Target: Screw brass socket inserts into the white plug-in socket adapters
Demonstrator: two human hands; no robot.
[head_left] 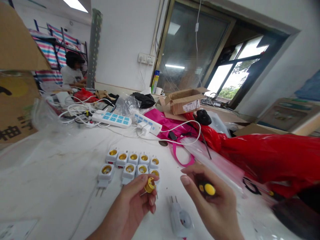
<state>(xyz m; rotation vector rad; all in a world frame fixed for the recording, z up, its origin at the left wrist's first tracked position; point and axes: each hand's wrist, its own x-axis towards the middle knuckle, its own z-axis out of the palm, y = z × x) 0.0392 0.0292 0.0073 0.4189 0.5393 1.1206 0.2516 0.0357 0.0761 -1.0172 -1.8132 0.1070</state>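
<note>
Our left hand (132,201) pinches a brass socket (150,185); apart from it, our right hand (217,201) cups a black-and-yellow handle (209,189), probably leaving thumb and forefinger free.

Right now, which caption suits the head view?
Left hand holds a gold insert, right hand a black and yellow handle.

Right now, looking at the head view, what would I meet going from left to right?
Big cardboard box → left hand with a gold-coloured insert → white plug-in socket lying prongs away → right hand with a black-and-yellow object → red plastic.
</note>
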